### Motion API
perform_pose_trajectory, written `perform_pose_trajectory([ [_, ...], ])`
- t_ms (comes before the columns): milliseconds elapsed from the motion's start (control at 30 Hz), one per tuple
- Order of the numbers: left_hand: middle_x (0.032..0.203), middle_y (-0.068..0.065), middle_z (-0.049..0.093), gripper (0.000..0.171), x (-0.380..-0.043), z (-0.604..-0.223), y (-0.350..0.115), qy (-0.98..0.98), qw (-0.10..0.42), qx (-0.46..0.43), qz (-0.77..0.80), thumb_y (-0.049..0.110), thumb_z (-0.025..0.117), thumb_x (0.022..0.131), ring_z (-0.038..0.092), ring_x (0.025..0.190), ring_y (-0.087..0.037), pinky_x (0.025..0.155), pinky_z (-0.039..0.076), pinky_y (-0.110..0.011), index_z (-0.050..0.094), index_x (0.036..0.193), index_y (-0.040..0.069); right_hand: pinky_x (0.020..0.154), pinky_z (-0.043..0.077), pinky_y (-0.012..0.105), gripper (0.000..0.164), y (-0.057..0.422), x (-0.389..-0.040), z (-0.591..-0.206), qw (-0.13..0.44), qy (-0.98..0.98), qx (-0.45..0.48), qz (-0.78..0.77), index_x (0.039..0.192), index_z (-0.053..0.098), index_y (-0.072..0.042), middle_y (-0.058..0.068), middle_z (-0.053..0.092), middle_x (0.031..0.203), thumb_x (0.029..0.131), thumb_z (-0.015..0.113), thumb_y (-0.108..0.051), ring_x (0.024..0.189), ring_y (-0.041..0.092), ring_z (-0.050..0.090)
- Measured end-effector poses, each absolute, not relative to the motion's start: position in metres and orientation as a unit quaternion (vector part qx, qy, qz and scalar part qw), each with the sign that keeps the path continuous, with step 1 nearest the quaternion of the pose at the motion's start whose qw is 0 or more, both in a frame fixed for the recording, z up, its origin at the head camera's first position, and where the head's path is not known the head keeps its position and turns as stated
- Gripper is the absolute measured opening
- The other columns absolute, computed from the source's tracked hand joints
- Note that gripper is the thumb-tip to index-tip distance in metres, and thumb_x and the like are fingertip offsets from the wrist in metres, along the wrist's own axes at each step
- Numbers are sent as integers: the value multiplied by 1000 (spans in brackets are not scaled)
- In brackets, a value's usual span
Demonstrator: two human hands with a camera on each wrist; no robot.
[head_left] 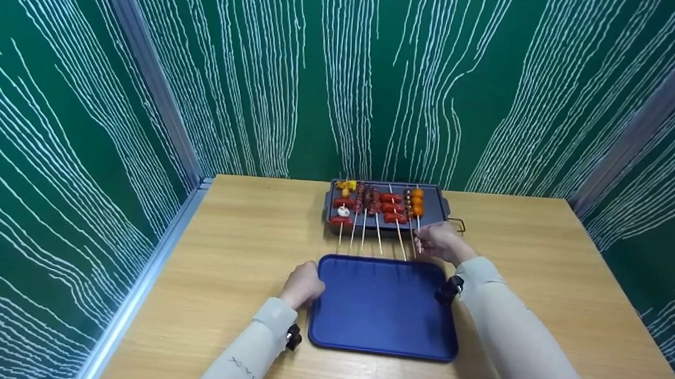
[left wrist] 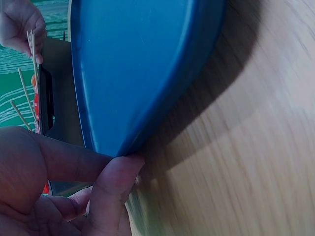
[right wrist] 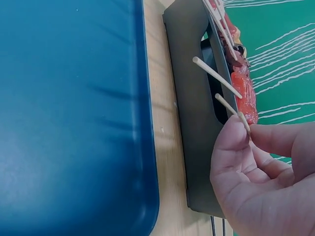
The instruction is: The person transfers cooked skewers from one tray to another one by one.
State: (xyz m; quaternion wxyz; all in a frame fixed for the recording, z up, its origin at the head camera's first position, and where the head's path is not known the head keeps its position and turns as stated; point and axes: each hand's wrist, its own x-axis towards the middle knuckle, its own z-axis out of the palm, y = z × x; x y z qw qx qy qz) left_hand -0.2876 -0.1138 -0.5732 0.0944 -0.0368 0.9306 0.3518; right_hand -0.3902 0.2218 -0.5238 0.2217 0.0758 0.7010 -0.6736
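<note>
My left hand (head_left: 304,284) pinches the left rim of a blue rectangular tray (head_left: 383,308) between thumb and forefinger; the left wrist view shows this tray corner close up. My right hand (head_left: 440,241) is at the front right of a dark grill (head_left: 434,208), pinching the bare end of a wooden stick (right wrist: 244,122). That stick belongs to the rightmost skewer, with round orange pieces (head_left: 417,202). Just left of it lies a thin skewer of small brown pieces (head_left: 408,204). Part of the held stick is hidden by my fingers.
More skewers lie across the grill: red sausage pieces (head_left: 392,208), dark meat (head_left: 368,199), and a mixed one with a white piece (head_left: 343,211). Their sticks jut over the front edge toward the tray. A wire handle (head_left: 457,224) sticks out right. Green walls (head_left: 310,154) enclose the wooden table (head_left: 245,225).
</note>
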Motion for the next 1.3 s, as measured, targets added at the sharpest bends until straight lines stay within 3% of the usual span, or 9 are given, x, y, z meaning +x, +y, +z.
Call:
perform_pose_trajectory([
  [167,89,-20,67,20,-291,-576,-115,930,93,-33,355,-6,56,85,61,54,-25,40,48,-32,64,103,-4,63,56,27,14,224,-391,-521,232,706,65,-666,100,57,2,0,64,74,107,45,4,65,12,61],
  [433,81,-17,65,18,-297,-588,-119,928,91,-19,361,-2,56,83,61,52,-25,39,47,-32,64,99,-4,67,56,25,17,226,-391,-519,241,706,59,-663,111,57,6,1,64,74,104,41,8,66,10,62],
  [533,83,-17,65,18,-290,-574,-116,926,93,-27,366,-4,57,84,61,54,-25,40,46,-30,64,101,-5,65,56,24,16,226,-391,-518,235,713,63,-658,113,56,7,0,64,74,105,42,6,66,10,62],
  [1200,92,-19,68,22,-287,-576,-114,932,81,-32,352,-4,59,85,60,53,-23,39,47,-29,64,106,-6,68,63,26,18,235,-378,-496,226,739,51,-632,121,56,10,0,66,79,109,46,0,70,11,64],
  [1300,91,-19,68,21,-287,-576,-114,933,87,-32,348,-3,57,88,59,51,-22,38,46,-29,64,108,-6,69,64,26,14,236,-375,-493,227,738,40,-634,115,59,6,0,67,78,109,47,1,69,11,66],
])
